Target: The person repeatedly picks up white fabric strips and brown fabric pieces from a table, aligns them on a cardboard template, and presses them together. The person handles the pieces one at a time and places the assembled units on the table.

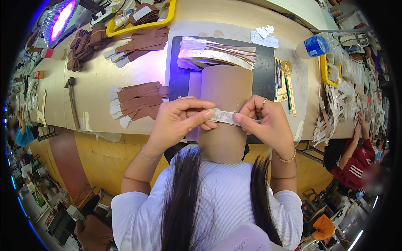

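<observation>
A short whitish strip (225,116) is stretched between my hands, over a thick brown cylinder (227,90) that points toward me. My left hand (187,116) pinches its left end between thumb and fingers. At the other end, my right hand (261,116) grips it the same way, the thumb on top. The strip's underside is hidden. Beyond the cylinder, a stack of pale curved strips with brown cords (217,52) lies on a dark mat (264,75). Left of my left hand, several brown strips with white ends (140,99) are fanned out on the table.
A hammer (71,100) lies at the left, near bundled brown strips (79,52). A yellow tray (172,12) stands behind. Pens and a ruler (289,94) lie right of the mat, below a blue-labelled container (312,46). A lit lamp (59,21) hangs far left; a person in red (356,161) is at right.
</observation>
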The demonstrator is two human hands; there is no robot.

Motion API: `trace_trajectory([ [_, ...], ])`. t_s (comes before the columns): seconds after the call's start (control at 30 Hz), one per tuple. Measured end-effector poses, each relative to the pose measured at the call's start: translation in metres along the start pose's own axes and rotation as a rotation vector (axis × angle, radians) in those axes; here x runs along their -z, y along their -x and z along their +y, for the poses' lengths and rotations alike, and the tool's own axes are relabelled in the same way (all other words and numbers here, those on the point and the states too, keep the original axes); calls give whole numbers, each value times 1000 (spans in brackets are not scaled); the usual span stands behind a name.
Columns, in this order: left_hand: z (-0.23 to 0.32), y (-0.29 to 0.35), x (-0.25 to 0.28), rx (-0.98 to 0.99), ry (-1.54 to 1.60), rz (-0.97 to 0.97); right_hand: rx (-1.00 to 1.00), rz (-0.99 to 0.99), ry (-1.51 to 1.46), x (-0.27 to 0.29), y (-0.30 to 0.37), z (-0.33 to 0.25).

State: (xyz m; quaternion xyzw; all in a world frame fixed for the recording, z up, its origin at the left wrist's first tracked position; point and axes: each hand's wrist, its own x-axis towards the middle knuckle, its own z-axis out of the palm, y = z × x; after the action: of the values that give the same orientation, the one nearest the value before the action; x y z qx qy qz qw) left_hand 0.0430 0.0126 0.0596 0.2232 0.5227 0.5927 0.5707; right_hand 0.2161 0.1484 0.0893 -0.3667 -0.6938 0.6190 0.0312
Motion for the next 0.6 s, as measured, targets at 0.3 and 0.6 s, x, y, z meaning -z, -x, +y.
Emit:
trace_trajectory([
  [0.3,-5,1,2,19,67,0,11,19,-24,-1,1,0],
  [0.6,-8,-2,4,7,87,-15,19,-29,-12,0,2,-2],
])
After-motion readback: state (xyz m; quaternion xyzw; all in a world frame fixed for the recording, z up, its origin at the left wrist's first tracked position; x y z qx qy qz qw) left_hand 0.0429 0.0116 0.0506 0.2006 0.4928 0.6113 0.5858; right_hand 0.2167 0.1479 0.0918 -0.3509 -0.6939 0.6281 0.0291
